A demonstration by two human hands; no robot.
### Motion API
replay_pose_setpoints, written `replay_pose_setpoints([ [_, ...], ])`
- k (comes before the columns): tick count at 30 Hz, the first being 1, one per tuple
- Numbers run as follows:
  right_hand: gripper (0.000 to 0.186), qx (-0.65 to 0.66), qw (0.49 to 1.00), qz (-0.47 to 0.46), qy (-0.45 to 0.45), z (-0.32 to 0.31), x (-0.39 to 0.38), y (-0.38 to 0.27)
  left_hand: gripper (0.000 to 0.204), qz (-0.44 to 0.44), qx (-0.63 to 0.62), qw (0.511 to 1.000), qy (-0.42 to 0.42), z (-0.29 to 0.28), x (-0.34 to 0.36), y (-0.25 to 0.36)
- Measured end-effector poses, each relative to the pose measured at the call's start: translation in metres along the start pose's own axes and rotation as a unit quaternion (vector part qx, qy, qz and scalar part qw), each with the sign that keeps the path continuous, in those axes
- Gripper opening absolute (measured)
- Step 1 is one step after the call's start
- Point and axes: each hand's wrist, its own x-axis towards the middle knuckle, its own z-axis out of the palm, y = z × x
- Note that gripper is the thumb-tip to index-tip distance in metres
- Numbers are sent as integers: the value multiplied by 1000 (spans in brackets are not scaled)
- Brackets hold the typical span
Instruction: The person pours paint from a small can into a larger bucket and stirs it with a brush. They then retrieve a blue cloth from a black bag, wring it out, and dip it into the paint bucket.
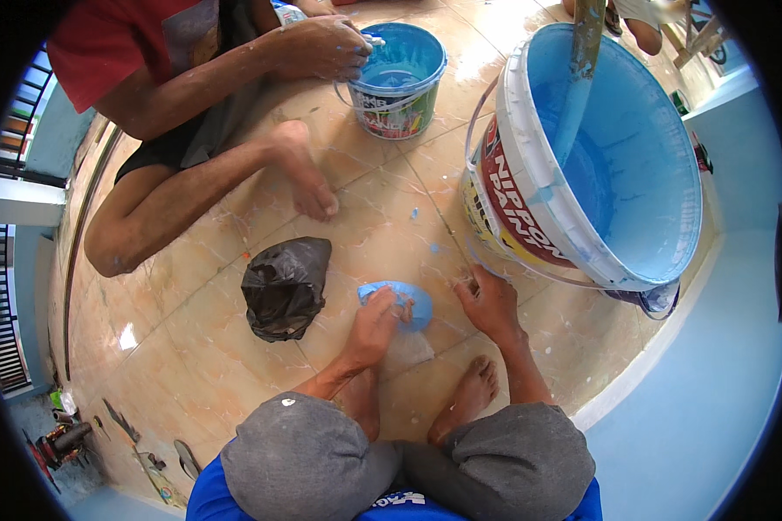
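Note:
My left hand (pixel 375 325) is closed on a soft blue bundle (pixel 419 304), which looks like a plastic bag with blue in it. A clear, crinkled plastic end (pixel 408 350) hangs toward my feet. To the right, my right hand (pixel 492 302) is low over the tiles beside the large paint bucket, fingers loosely bent and apart, nothing visible in them. That white bucket (pixel 530 165) is smeared blue inside, and a paint-covered pole (pixel 577 95) leans in it. A crumpled black plastic bag (pixel 288 291) lies left of my left hand.
Across from me a person (pixel 208 95) sits with one hand at the rim of a small blue-lined paint pail (pixel 400 108). Blue drips spot the tiled floor (pixel 365 208). At right stands a light blue wall (pixel 704 391); a sandal (pixel 186 458) and tools (pixel 122 422) lie lower left.

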Motion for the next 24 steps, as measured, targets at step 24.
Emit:
replay_pose_setpoints([
  [24, 39, 333, 920, -207, -20, 87, -19, -34, 21, 76, 9, 997, 25, -2, 15, -8],
])
